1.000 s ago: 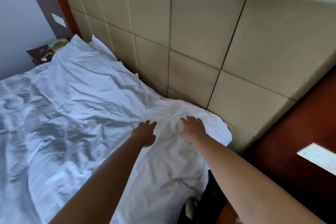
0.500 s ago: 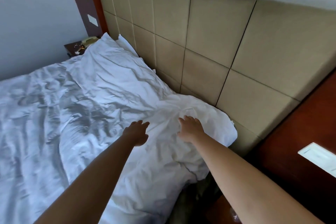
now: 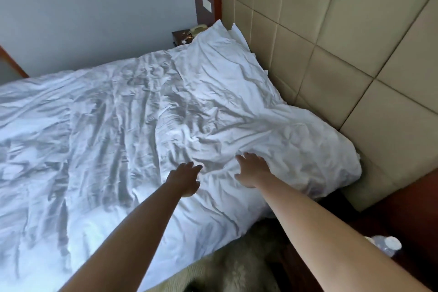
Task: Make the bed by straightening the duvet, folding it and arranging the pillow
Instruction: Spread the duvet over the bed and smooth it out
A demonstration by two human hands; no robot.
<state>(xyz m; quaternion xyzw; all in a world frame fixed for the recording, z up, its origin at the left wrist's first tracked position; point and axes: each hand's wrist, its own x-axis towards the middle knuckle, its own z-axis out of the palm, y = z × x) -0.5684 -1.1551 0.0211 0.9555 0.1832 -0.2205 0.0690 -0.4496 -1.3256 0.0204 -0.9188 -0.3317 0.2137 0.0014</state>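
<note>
A wrinkled white duvet (image 3: 99, 140) covers the whole bed up to the padded headboard. Its top end bulges over what look like pillows; a white pillow corner (image 3: 235, 32) pokes out at the far end by the headboard. My left hand (image 3: 183, 179) lies palm down on the duvet with fingers stretched forward. My right hand (image 3: 252, 169) rests flat on the bulging near corner of the duvet, fingers spread. Neither hand grips the fabric.
A beige padded headboard (image 3: 343, 59) runs along the right. A dark nightstand with a phone (image 3: 198, 29) stands at the far corner. A wooden nightstand (image 3: 407, 208) with a plastic bottle (image 3: 385, 245) stands at near right. The beige mattress edge (image 3: 187, 277) shows below the duvet.
The view has swung left and shows more of the bed. Both hands have slid a little left and back across the duvet, still flat on it.
</note>
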